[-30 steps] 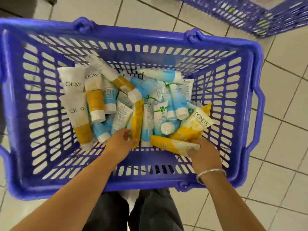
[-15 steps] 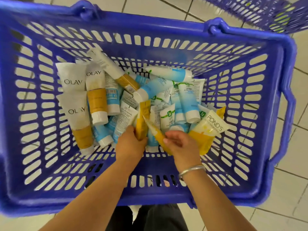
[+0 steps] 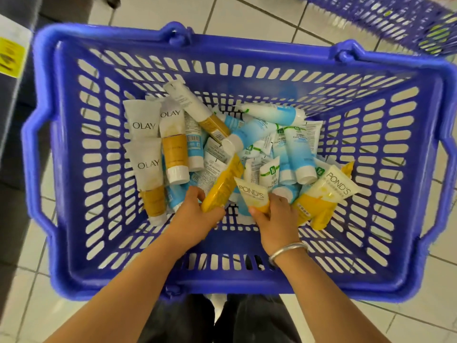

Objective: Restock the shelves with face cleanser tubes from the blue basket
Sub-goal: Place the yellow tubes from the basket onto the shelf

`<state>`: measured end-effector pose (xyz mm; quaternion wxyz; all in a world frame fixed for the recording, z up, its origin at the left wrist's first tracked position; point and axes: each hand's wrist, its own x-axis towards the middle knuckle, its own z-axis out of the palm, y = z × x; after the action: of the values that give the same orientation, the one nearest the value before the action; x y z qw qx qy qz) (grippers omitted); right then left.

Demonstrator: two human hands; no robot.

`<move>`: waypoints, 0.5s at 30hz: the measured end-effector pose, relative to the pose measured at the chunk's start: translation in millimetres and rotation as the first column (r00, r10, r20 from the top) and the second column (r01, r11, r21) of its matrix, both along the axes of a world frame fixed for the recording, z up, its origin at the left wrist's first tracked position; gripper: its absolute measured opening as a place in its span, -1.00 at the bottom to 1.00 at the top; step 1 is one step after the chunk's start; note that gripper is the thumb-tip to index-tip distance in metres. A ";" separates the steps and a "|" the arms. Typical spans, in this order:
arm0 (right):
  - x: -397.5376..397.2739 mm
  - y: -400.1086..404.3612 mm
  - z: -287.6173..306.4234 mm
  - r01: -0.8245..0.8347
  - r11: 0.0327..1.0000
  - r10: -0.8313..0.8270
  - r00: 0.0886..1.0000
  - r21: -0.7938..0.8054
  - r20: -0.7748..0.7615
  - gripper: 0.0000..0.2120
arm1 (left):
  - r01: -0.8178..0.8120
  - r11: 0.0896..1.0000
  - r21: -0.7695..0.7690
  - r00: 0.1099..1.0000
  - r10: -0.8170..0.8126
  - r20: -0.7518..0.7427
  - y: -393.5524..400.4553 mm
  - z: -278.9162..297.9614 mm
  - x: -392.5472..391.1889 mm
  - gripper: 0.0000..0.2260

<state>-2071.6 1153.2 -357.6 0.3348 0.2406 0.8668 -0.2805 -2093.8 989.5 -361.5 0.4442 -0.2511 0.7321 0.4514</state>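
Note:
The blue basket (image 3: 64, 169) stands on the floor below me, holding several face cleanser tubes: white-and-gold Olay tubes (image 3: 148, 167) at the left, blue-and-white tubes (image 3: 294, 149) in the middle, and a yellow Pond's tube (image 3: 326, 196) at the right. My left hand (image 3: 195, 216) grips a yellow tube (image 3: 225, 184) by its lower end, tilted up off the pile. My right hand (image 3: 274, 216) pinches another yellow Pond's tube (image 3: 252, 194) with its flat end pointing up.
A second blue basket (image 3: 395, 23) sits at the top right on the white tiled floor (image 3: 247, 13). A dark shelf edge with a yellow label (image 3: 10, 55) runs along the left. My dark trouser legs (image 3: 222, 320) are below the basket's near rim.
My right hand picked up the yellow tube that lay flat near the front and turned it upright. My left hand lifted its yellow tube. The view shifted so the basket sits further right.

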 end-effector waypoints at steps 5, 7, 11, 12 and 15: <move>5.1 5.0 18.7 0.443 0.814 -0.470 0.882 -0.375 0.023 -0.89 | -0.201 0.976 0.087 0.976 0.192 0.101 -8.5 16.5 -2.0 -0.88; 2.5 12.3 31.0 0.550 0.715 -0.589 0.807 -0.432 0.053 -0.97 | -0.313 0.938 0.147 0.945 0.293 0.144 -3.5 32.5 -4.7 -0.94; -23.9 5.4 63.5 0.612 0.583 -0.658 0.741 -0.535 0.131 -0.91 | -0.552 0.813 0.187 0.833 0.526 0.174 -8.5 74.7 -27.3 -0.68; -29.9 0.0 74.6 0.609 0.571 -0.654 0.743 -0.550 0.144 -0.91 | -0.617 0.759 0.207 0.786 0.582 0.210 -13.9 88.1 -33.0 -0.62; -38.4 -15.6 116.0 0.684 0.484 -0.701 0.676 -0.546 0.226 -0.73 | -0.697 0.648 0.306 0.717 0.624 0.310 -27.0 129.7 -36.4 -0.51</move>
<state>-2110.0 1137.6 -241.7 0.2383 0.4478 0.5675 -0.6486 -2130.2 962.5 -231.8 0.3526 -0.4434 0.4376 0.6982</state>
